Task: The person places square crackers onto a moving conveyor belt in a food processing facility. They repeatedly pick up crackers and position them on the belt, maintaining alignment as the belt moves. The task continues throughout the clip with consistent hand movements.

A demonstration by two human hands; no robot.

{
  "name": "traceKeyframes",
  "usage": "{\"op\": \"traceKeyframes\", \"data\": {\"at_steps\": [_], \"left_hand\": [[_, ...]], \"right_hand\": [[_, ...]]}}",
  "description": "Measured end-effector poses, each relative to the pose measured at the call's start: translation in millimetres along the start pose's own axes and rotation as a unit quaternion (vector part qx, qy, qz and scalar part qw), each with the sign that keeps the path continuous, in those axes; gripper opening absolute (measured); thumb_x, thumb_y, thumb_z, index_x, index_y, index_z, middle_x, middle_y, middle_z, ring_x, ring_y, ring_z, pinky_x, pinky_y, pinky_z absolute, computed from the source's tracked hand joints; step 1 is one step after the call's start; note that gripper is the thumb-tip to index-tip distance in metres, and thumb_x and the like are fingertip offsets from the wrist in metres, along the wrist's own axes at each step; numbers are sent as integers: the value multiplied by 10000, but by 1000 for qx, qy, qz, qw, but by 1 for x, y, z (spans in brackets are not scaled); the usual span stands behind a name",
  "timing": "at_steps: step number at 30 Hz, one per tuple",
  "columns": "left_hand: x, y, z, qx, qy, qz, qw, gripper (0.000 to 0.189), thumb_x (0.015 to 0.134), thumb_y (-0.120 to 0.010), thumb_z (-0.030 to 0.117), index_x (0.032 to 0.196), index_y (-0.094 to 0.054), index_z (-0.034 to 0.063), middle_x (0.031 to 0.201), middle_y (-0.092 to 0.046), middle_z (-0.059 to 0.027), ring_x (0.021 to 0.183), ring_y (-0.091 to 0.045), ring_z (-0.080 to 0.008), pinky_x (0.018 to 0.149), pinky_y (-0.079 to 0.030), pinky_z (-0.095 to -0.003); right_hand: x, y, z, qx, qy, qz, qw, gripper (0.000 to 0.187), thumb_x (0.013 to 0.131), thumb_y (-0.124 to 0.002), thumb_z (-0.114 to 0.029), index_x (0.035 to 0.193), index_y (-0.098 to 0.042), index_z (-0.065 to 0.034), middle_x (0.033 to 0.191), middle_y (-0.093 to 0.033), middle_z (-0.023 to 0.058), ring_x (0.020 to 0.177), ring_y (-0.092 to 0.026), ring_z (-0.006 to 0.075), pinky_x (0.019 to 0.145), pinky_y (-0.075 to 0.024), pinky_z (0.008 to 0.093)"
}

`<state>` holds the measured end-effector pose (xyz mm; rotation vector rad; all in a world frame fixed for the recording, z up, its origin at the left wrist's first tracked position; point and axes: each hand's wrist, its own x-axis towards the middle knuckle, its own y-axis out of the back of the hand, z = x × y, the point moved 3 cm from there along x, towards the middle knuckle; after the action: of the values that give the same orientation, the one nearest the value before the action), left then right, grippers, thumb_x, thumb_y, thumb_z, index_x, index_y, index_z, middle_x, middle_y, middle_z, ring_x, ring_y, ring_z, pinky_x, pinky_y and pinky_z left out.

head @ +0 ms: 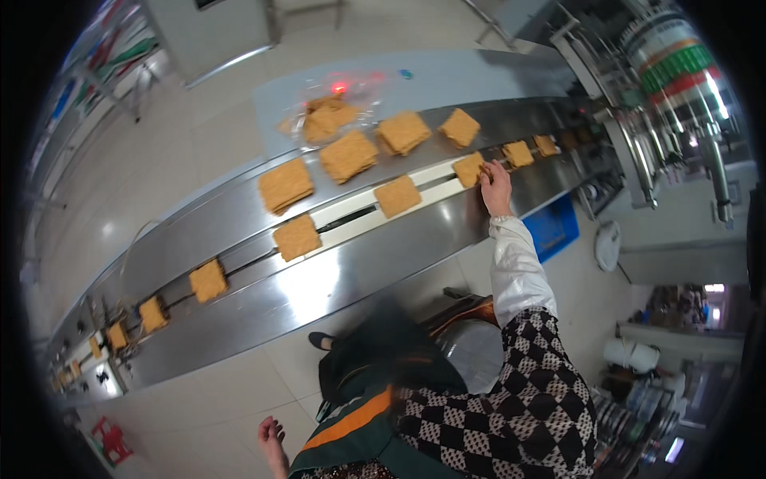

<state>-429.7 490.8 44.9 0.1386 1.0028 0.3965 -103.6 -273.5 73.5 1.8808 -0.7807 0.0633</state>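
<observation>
My right hand (497,188) reaches over the steel conveyor line, its fingertips at the right edge of a square golden-brown cracker-like slab (468,169); whether they grip it is not clear. My left hand (272,436) hangs low at the bottom, fingers curled, away from the line; nothing shows in it. Similar slabs, such as this one (398,196) and this one (297,238), lie spaced along the conveyor channel (350,217). Behind the channel, stacks of the same slabs, one of them here (349,156), rest on the steel ledge. A clear plastic bag (323,117) with slabs lies behind them.
A blue crate (553,227) stands below the line's near edge at the right. Machinery with metal rods (643,161) rises at the right end. A round stool (473,353) is beside me. A red plastic stool (111,442) is at lower left.
</observation>
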Motion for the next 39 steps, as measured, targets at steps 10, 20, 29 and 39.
{"op": "traceKeyframes", "data": {"at_steps": [10, 20, 29, 39], "left_hand": [[70, 39, 8, 175, 35, -62, 982, 318, 862, -583, 158, 1174, -547, 110, 960, -615, -57, 795, -605, -172, 623, -481, -309], [4, -149, 120, 186, -36, -206, 960, 291, 889, -566, 141, 1175, -562, 83, 1028, -616, -61, 849, -586, -145, 747, -467, -280], [26, -131, 91, 268, -15, -78, 960, 307, 886, -576, 168, 1169, -579, 50, 975, -636, -67, 823, -607, -138, 672, -487, -271], [-21, -175, 92, 247, -64, -153, 955, 308, 906, -537, 81, 1210, -560, 37, 1087, -630, -80, 948, -604, -152, 855, -488, -294]], "right_hand": [[96, 50, 150, -120, -131, -97, 979, 646, 616, -812, -288, 1165, -528, -100, 1188, -573, 165, 1124, -504, 342, 994, -370, 406], [117, 85, 228, 219, -240, -13, 946, 590, 707, -798, -174, 1175, -461, -50, 1124, -520, 76, 1050, -501, 167, 899, -401, 284], [145, 71, 242, 97, -172, -30, 980, 637, 677, -828, -241, 1180, -490, -43, 1151, -539, 111, 1088, -499, 237, 936, -393, 318], [85, 47, -14, 332, 10, -102, 938, 482, 872, -652, -108, 1288, -424, -25, 1323, -441, 92, 1222, -416, 190, 1039, -295, 299]]}}
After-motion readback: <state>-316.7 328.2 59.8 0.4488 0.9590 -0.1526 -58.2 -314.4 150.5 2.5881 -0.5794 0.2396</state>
